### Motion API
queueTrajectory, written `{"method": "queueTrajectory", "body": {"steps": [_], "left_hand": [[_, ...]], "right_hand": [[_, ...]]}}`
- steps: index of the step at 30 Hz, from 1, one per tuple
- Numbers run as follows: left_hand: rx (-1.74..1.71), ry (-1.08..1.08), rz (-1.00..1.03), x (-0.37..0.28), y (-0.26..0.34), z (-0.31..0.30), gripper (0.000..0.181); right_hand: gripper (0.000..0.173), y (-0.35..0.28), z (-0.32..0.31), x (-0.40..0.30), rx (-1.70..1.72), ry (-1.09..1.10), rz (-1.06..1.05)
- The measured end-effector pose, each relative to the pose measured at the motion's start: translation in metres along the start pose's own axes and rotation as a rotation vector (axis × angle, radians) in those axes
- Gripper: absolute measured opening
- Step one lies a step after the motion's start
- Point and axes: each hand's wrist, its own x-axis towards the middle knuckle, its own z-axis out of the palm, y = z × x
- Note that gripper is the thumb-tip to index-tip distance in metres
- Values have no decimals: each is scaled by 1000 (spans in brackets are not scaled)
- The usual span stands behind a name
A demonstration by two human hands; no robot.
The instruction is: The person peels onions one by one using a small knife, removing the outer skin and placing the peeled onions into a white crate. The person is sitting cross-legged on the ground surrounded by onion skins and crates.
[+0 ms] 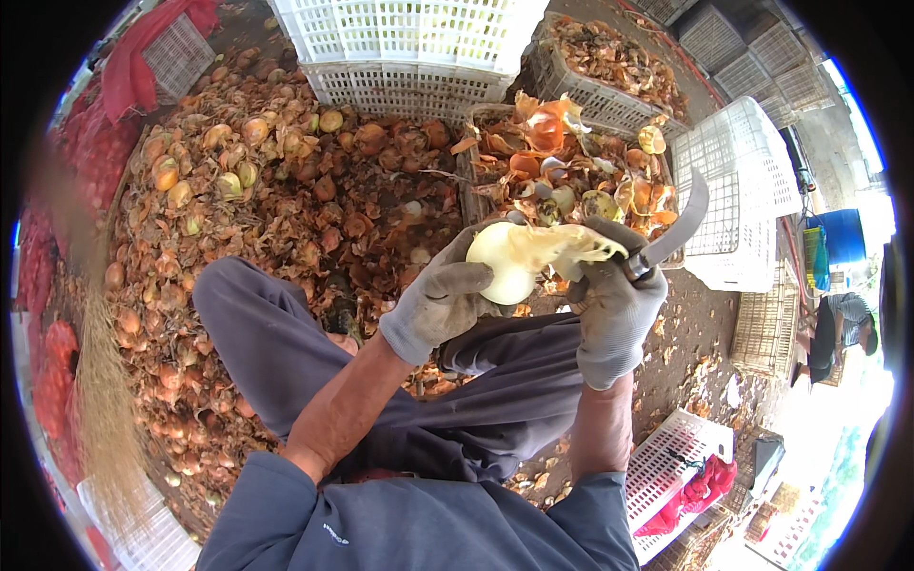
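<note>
My left hand (446,292), in a grey coated work glove, grips a pale, mostly peeled onion (508,282). A strip of onion skin (564,246) stretches from its top towards my right hand (618,300), which wears a matching glove. In that hand is a curved knife (678,221), its hooked blade pointing up and away from the onion. My right thumb and fingers are at the loose end of the skin; whether they pinch it is hard to tell. Beneath both hands are my bent legs (500,400) in dark trousers.
Unpeeled onions (214,185) and dry skins spread ahead and left. A crate of peelings (464,164) stands just beyond my hands. White plastic crates (410,86) are stacked behind it, others (721,250) to the right. A broom (107,400) is at left. A person (835,335) sits far right.
</note>
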Motion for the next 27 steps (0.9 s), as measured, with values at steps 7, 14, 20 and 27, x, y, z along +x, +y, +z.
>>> {"method": "queueTrajectory", "body": {"steps": [7,14,20,27], "left_hand": [[-257,-194,-33,-1,0,-21,74],[-139,-20,26,-10,10,-26,85],[-17,16,92,-14,19,-27,87],[32,-28,67,-14,21,-15,87]], "right_hand": [[31,26,-54,55,-191,230,-24],[50,53,-50,42,-628,-52,-143],[54,27,15,-26,-538,-312,-57],[55,22,19,-25,-452,-389,-59]]}}
